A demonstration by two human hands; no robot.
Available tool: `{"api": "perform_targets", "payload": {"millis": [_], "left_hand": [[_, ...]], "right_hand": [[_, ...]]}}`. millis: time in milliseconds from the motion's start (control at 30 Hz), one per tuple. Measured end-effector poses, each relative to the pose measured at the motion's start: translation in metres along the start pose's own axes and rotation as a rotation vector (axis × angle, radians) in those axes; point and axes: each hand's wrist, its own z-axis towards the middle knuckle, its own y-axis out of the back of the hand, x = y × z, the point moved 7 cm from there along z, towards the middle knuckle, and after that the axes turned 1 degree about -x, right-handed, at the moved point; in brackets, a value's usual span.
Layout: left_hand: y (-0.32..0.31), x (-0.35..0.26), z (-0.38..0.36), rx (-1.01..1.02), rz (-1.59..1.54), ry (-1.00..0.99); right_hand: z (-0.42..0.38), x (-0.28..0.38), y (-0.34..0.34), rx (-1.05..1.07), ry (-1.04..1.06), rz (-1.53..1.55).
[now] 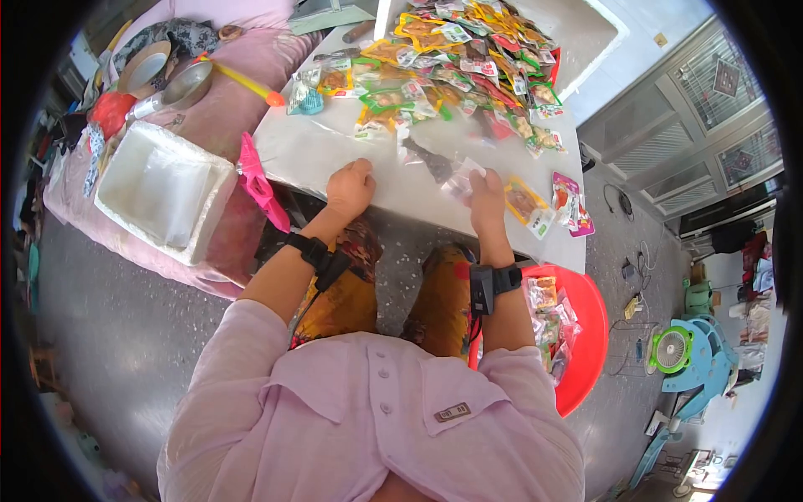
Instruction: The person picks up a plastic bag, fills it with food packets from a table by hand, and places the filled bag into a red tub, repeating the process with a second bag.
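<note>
A: R hand (487,201)?
B: I see it pinching a clear bag (462,177) at the table (309,151) edge.
A: L hand (350,186)?
B: Fisted, empty, resting on table nr snack packets (452,67).

Along the white table's (335,151) far edge lies a heap of snack packets (460,58) edged yellow, green and red. Off its near right corner stands a red basin (590,335); the person's shirt (376,418) is pale lilac, trousers (351,305) seemingly mustard-patterned.

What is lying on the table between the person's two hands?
In the head view, a dark snack packet lies between the left hand and the right hand, which holds a clear bag.
</note>
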Motion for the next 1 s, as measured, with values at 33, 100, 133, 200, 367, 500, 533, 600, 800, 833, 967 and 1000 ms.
{"api": "perform_targets", "payload": {"millis": [33, 100, 133, 200, 367, 500, 533, 600, 800, 833, 967, 1000], "left_hand": [[0.0, 0.003, 0.0, 0.007, -0.019, 0.038], [-0.002, 0.006, 0.0, 0.053, -0.05, 0.103], [-0.001, 0.006, 0.001, 0.089, -0.061, 0.132], [0.0, 0.005, 0.001, 0.141, -0.081, 0.169], [-0.008, -0.019, 0.014, 0.164, -0.027, 0.054], [-0.011, -0.054, 0.006, 0.134, -0.088, -0.182], [-0.01, -0.065, 0.0, 0.23, -0.239, -0.13], [-0.024, -0.072, -0.018, 0.415, -0.716, 0.114], [-0.032, -0.085, -0.043, 0.606, -1.833, 0.54], [-0.035, -0.081, -0.044, 0.59, -1.804, 0.543], [-0.066, -0.042, -0.039, 0.437, -1.656, 0.587], [-0.071, -0.033, -0.039, 0.378, -1.611, 0.609]], "right_hand": [[-0.001, -0.003, 0.006, 0.026, -0.031, 0.066], [0.0, 0.001, 0.019, 0.054, -0.002, -0.032], [0.003, 0.004, 0.022, 0.07, 0.012, -0.079], [0.006, 0.032, 0.027, 0.045, 0.29, -0.266], [-0.007, 0.085, 0.033, -0.225, 0.55, -0.569], [-0.023, 0.082, 0.005, -0.19, 0.697, -0.762], [-0.026, 0.074, -0.006, -0.156, 0.716, -0.804], [-0.036, 0.06, -0.035, -0.069, 0.731, -0.851], [-0.061, 0.025, -0.082, 0.169, 0.651, -0.797], [-0.063, 0.022, -0.084, 0.153, 0.6, -0.776], [-0.074, 0.022, -0.083, 0.269, 0.617, -0.619], [-0.072, 0.024, -0.079, 0.276, 0.576, -0.586]]}}
